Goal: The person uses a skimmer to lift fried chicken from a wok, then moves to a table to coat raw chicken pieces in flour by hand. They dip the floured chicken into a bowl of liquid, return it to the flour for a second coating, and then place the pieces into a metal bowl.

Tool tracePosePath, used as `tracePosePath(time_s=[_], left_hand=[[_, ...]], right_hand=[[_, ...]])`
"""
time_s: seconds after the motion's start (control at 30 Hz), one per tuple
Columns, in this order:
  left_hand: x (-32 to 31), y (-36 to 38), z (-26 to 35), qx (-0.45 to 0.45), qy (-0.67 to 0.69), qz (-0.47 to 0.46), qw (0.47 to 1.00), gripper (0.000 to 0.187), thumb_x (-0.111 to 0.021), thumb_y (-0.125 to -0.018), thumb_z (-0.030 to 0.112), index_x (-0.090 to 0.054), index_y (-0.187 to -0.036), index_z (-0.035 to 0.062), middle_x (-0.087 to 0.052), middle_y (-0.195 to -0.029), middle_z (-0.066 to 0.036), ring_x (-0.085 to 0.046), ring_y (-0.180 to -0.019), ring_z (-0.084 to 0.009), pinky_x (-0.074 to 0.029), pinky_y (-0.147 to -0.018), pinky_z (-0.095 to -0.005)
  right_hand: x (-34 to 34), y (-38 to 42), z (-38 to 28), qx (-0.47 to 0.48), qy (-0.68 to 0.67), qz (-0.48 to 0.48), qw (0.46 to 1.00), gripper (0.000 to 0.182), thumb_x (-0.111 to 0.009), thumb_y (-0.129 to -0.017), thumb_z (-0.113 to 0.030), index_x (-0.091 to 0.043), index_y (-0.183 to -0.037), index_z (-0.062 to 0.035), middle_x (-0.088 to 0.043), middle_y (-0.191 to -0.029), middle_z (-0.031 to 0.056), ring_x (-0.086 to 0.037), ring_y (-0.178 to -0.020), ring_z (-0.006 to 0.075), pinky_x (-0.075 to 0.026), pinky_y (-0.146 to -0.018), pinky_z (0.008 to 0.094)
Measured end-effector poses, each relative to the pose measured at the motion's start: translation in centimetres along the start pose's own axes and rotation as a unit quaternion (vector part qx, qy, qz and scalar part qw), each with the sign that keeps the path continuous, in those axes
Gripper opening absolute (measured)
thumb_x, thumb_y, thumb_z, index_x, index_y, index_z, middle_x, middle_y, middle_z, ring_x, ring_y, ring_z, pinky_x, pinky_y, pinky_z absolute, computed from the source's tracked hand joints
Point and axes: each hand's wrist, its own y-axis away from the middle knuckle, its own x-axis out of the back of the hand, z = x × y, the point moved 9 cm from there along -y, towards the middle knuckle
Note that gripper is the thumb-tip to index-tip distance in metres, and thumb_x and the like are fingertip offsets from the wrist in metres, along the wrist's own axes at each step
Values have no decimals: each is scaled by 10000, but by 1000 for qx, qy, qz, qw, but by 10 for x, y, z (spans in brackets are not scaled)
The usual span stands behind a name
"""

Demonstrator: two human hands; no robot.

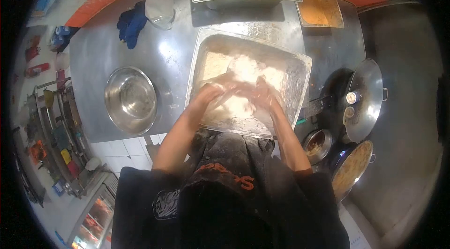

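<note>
You've got your left hand and right hand down in the floured tray, fingers loosely curled round a pale lump at its middle, the empty steel bowl left of the tray, within reach.

Both hands, the left hand and the right hand, are pressed into white flour inside a metal tray on the desk. An empty bowl is seen nearby.

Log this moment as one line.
left hand: in floured tray, cupped on flour mound | right hand: same, beside left | steel bowl: left of tray, untouched
</note>
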Motion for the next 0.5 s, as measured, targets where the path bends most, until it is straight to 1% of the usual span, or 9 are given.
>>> tracePosePath(time_s=[0.07, 0.1, 0.13, 0.17, 0.2, 0.27, 0.3, 0.4, 0.5], left_hand=[[-16, 21, 44, 49, -65, 22, 996, 730, -730, -889, 428, -550, -1393, -69, -622, -1365, -243, -559, -1329, -315, -391, -1166, -395], [-29, 19, 75, 143, -185, 53, 971, 736, -737, -879, 441, -558, -1388, -61, -626, -1359, -244, -564, -1321, -320, -400, -1157, -384], [-28, 25, 85, 236, -300, 81, 921, 742, -743, -870, 453, -567, -1383, -53, -630, -1353, -245, -570, -1313, -325, -409, -1148, -373], [-23, 28, 84, 193, -334, 110, 916, 600, -706, -923, 327, -581, -1342, -84, -672, -1294, -227, -621, -1206, -321, -434, -1101, -387], [-20, 33, 86, 190, -348, 129, 909, 596, -712, -916, 308, -577, -1349, -77, -664, -1300, -239, -618, -1214, -330, -436, -1100, -396], [-14, 43, 91, 181, -375, 163, 894, 592, -723, -901, 271, -568, -1364, -64, -650, -1312, -262, -612, -1229, -349, -439, -1100, -414], [-14, 48, 98, 135, -405, 176, 887, 583, -715, -904, 254, -563, -1370, -62, -639, -1323, -269, -610, -1234, -362, -441, -1101, -426], [-18, 59, 115, 19, -458, 211, 863, 550, -686, -921, 206, -550, -1384, -58, -610, -1355, -284, -604, -1246, -398, -447, -1101, -457], [-23, 58, 125, -44, -470, 217, 854, 516, -659, -949, 181, -542, -1394, -54, -596, -1370, -285, -602, -1245, -418, -452, -1102, -472]], right_hand=[[-10, 35, -30, 27, 36, 6, 999, 689, -734, -937, -190, -391, -1437, 137, -681, -1208, 250, -695, -1049, 317, -590, -935, 341], [-12, 49, -43, 20, 64, 21, 998, 727, -752, -923, -215, -387, -1446, 135, -681, -1211, 255, -696, -1049, 317, -581, -942, 343], [-8, 61, -53, -26, 113, 62, 991, 765, -768, -906, -248, -389, -1452, 129, -680, -1219, 262, -699, -1041, 312, -568, -947, 351], [-1, 73, -63, -72, 160, 104, 979, 802, -785, -890, -281, -391, -1459, 123, -679, -1227, 268, -702, -1034, 308, -555, -952, 360], [9, 85, -72, -116, 207, 148, 960, 839, -801, -873, -314, -394, -1466, 118, -678, -1235, 274, -705, -1026, 303, -541, -957, 368], [16, 96, -99, -111, 326, 125, 930, 869, -839, -839, -358, -420, -1478, 56, -697, -1203, 216, -692, -1080, 263, -555, -909, 362], [22, 98, -106, -108, 383, 114, 910, 884, -859, -823, -380, -434, -1484, 25, -707, -1187, 186, -685, -1106, 243, -562, -885, 359], [40, 105, -92, -1, 328, 135, 935, 746, -824, -873, -284, -470, -1469, -9, -691, -1182, 162, -682, -1089, 243, -559, -831, 361], [52, 112, -80, 95, 336, 159, 923, 641, -792, -899, -219, -511, -1444, -31, -682, -1193, 146, -697, -965, 234, -557, -791, 357]])
